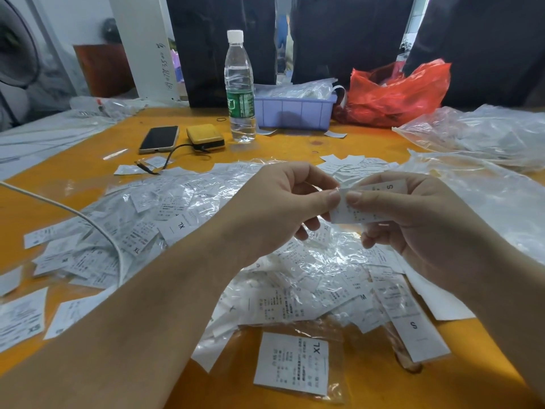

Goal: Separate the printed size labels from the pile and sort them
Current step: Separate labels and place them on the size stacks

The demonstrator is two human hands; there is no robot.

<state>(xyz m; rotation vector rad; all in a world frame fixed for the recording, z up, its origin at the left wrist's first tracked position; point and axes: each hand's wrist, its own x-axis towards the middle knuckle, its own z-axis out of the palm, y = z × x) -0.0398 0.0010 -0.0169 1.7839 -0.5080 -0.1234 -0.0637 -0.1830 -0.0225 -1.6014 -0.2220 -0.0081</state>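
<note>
A wide pile of white printed size labels, mixed with clear plastic film, covers the middle of the orange table. Above it, both hands hold one white label marked S. My left hand pinches the label's left edge between thumb and forefinger. My right hand grips the same label, thumb on top and fingers curled behind it. An XL label stack lies on a clear bag near the front edge. To its right lies an S label stack.
A water bottle, a phone and a yellow device with a cable stand at the back. A lilac bin and red plastic bag sit behind. Clear bags lie right; a white cord crosses left.
</note>
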